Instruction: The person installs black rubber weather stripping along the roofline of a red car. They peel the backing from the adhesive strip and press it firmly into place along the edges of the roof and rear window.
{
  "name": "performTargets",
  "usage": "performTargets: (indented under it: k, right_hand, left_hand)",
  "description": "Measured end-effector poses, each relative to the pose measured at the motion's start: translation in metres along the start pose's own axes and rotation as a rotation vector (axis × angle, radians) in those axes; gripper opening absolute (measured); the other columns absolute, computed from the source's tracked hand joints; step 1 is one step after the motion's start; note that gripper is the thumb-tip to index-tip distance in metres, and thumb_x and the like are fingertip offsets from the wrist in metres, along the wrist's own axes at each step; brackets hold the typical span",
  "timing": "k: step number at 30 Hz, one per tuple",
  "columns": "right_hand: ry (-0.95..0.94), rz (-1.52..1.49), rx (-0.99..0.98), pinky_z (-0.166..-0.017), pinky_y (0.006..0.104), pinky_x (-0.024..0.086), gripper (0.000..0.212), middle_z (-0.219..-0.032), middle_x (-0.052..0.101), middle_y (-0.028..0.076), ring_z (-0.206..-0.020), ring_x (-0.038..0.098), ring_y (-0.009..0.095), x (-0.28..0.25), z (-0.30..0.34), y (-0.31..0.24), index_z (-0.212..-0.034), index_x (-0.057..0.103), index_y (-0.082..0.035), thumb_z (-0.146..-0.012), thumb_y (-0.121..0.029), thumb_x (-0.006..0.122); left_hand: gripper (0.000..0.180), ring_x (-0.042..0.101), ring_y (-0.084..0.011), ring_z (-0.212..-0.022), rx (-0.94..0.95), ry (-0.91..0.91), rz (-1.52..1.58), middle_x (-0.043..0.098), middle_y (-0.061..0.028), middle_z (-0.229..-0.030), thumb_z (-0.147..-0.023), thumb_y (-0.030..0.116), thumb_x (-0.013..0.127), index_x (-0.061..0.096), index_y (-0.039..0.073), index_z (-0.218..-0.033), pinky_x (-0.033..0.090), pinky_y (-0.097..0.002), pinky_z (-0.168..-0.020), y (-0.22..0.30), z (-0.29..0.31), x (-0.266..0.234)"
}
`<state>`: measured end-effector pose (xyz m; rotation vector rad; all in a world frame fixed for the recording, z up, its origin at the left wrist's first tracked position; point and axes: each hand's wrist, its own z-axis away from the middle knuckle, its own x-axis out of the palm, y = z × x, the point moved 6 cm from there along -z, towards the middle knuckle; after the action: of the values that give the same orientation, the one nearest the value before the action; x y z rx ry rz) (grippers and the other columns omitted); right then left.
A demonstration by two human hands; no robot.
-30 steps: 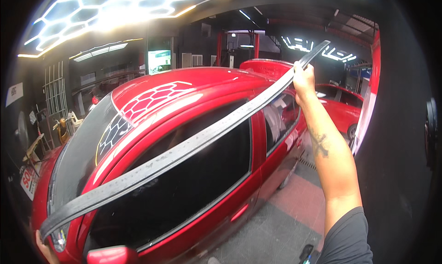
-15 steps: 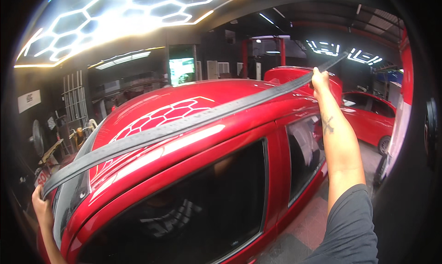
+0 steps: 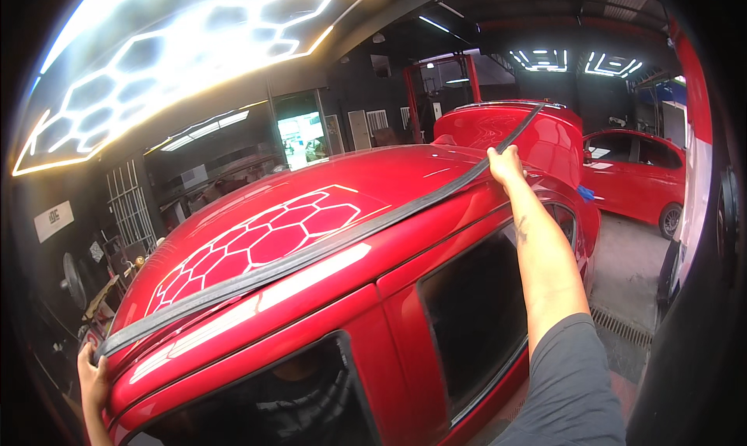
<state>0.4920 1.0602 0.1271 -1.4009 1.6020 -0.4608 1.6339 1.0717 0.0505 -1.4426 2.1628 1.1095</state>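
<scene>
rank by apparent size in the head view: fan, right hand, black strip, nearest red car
1. Nearest red car
2. Black strip
Right hand and fan, smallest, look too alike to rank.

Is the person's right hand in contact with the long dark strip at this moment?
Touching. The head view shows the right hand closed around the long dark strip near its far end, with no gap visible.

two hands [image 3: 95, 374] [image 3: 506, 166], one long dark strip [image 3: 342, 241], two red cars [image 3: 405, 178] [image 3: 634, 178], one white wall sign [image 3: 54, 222], one fan [image 3: 74, 281], one hexagon-patterned ceiling light [image 3: 183, 73] and two angular light frames [image 3: 545, 69] [image 3: 611, 76] show.
</scene>
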Motion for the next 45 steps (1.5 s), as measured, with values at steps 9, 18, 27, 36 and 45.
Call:
performTargets:
  k: [9, 18, 27, 36, 45]
  right_hand:
    - [-0.12, 0.187, 0.22, -0.139, 0.0602, 0.019, 0.093, -0.185, 0.029, 0.023, -0.173, 0.019, 0.043, -0.016, 0.014, 0.04, -0.172, 0.042, 0.002, -0.099, -0.05, 0.067]
    - [-0.317, 0.498, 0.108, -0.133, 0.0749, 0.024, 0.079, -0.181, 0.04, 0.024, -0.169, 0.027, 0.052, 0.027, 0.08, -0.036, -0.167, 0.057, -0.015, -0.103, -0.061, 0.056]
    - [0.234, 0.016, -1.015, -0.13, 0.0516, 0.039, 0.034, -0.165, 0.059, 0.015, -0.159, 0.05, 0.037, -0.01, 0.032, -0.092, -0.139, 0.073, -0.009, -0.111, -0.026, 0.067]
    - [-0.573, -0.372, -1.469, -0.122, 0.0492, 0.045, 0.028, -0.138, 0.07, 0.016, -0.142, 0.06, 0.037, -0.074, 0.446, -0.363, -0.124, 0.078, -0.005, -0.097, -0.01, 0.08]
    - [-1.036, -0.433, -1.374, -0.104, 0.0441, 0.06, 0.031, -0.123, 0.08, 0.016, -0.115, 0.076, 0.034, -0.017, 0.623, -0.465, -0.128, 0.08, -0.003, -0.098, -0.011, 0.085]
  left_hand:
    - [0.039, 0.051, -0.0152, -0.093, 0.03, -0.135, 0.102, 0.052, -0.0036, -0.096, -0.093, 0.034, 0.079, 0.056, 0.004, -0.102, 0.045, -0.0334, -0.085, 0.057, -0.002, 0.032]
    - [0.08, 0.07, -0.0199, -0.098, 0.022, -0.111, 0.183, 0.074, -0.008, -0.105, -0.081, 0.062, 0.089, 0.072, -0.002, -0.126, 0.056, -0.0364, -0.09, 0.126, 0.065, -0.028]
    - [0.037, 0.069, -0.0134, -0.104, -0.163, -0.123, 0.562, 0.079, -0.0058, -0.112, -0.098, 0.028, 0.092, 0.072, 0.009, -0.122, 0.055, -0.0317, -0.1, 0.123, 0.044, 0.006]
    - [0.034, 0.07, -0.0182, -0.121, -0.073, -0.544, 0.897, 0.076, -0.0102, -0.125, -0.093, -0.008, 0.072, 0.07, 0.008, -0.124, 0.055, -0.0346, -0.106, 0.113, -0.002, -0.038]
    - [0.021, 0.068, -0.014, -0.114, 0.212, -0.687, 0.944, 0.076, -0.0049, -0.119, -0.101, -0.004, 0.076, 0.072, 0.007, -0.119, 0.057, -0.0347, -0.101, 0.126, -0.04, -0.013]
